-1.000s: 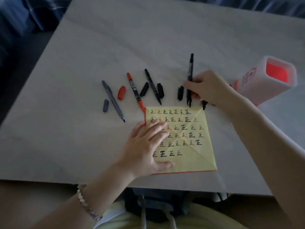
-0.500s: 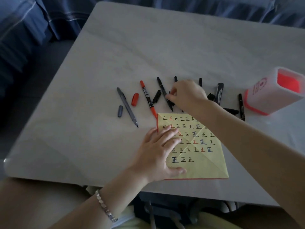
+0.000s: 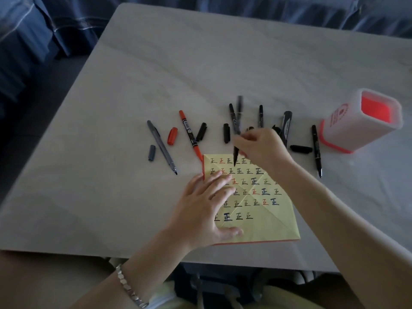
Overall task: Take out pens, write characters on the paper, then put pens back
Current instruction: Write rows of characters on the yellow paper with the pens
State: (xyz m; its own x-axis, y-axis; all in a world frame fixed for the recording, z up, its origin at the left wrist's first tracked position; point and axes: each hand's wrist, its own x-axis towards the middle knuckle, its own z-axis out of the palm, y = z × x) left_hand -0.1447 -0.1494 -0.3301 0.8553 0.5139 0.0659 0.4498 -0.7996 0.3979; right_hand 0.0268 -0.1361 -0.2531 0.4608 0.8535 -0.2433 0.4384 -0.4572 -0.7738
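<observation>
On the pale table [image 3: 178,63], a yellow paper [image 3: 267,221] lies close to the person, at six o'clock. The left hand [image 3: 205,208] rests flat on it, with fingers straight and a little apart, holding it down. The right hand [image 3: 260,148] pinches a black pen [image 3: 235,152] with curled fingers. The pen's tip points down at the paper's top row. I cannot tell if it touches. More pens and loose caps lie in a row past the paper, from ten to one o'clock. The white and red pen pot [image 3: 356,130] stands at two o'clock. The pen looks light, stiff and smooth, so I think it could slip. A hold low down, near the tip, should work best. The paper is thin and may slide or crease.
</observation>
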